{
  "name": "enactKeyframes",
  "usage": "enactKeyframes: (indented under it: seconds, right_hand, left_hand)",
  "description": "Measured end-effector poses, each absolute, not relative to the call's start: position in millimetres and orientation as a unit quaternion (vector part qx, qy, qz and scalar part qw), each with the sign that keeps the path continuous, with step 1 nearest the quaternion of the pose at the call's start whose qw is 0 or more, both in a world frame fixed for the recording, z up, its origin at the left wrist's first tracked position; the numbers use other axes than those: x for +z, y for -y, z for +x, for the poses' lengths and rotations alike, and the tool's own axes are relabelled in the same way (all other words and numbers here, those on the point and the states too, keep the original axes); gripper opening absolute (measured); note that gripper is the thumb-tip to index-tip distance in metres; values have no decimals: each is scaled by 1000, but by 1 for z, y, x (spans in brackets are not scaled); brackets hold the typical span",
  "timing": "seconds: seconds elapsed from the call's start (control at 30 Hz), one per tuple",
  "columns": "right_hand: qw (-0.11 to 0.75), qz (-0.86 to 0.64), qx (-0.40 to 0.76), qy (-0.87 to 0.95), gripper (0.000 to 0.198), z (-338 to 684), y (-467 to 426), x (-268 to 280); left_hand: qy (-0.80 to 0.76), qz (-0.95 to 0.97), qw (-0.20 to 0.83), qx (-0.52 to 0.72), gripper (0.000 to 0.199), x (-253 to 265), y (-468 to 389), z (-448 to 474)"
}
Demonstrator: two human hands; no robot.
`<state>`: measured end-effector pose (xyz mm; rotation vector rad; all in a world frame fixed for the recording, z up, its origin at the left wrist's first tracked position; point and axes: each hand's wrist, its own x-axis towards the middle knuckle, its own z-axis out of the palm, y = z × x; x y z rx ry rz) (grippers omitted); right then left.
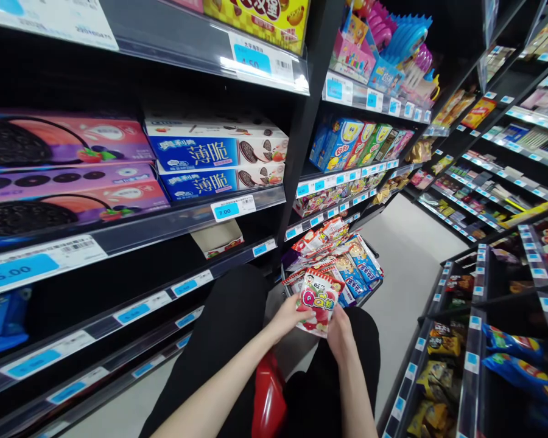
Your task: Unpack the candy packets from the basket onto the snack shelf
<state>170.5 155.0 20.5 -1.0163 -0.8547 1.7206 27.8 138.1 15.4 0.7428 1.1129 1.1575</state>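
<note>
Two bare hands hold a small red-and-white candy bag between them.
The left hand grips the bag's left edge, thumb on its front; the right hand grips its lower right edge. Just beyond the bag lies a pile of snack packets; between the black-clad legs, a shiny red object; to the left, shelved biscuit boxes.

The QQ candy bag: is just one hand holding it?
No: the left hand and right hand each hold a side of the candy bag.
</note>
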Motion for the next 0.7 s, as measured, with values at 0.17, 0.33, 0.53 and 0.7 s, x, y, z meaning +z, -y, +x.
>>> enactKeyframes:
  seconds: [0.17,0.33,0.53,0.7]
  right_hand:
    - [466,-455,668,360,43,166,-157,7]
    - [477,-461,669,336,41,167,-159,5]
    - [469,-484,621,400,45,187,-165,15]
    - [305,-468,613,558,35,203,-180,61]
  left_hand:
    - [-519,368,601,484,42,9,-142,26]
    - [-484,349,638,487,43,8,-140,28]
    - [-478,376,680,410,34,12,-137,20]
    - [-413,342,743,401,37,23,-134,18]
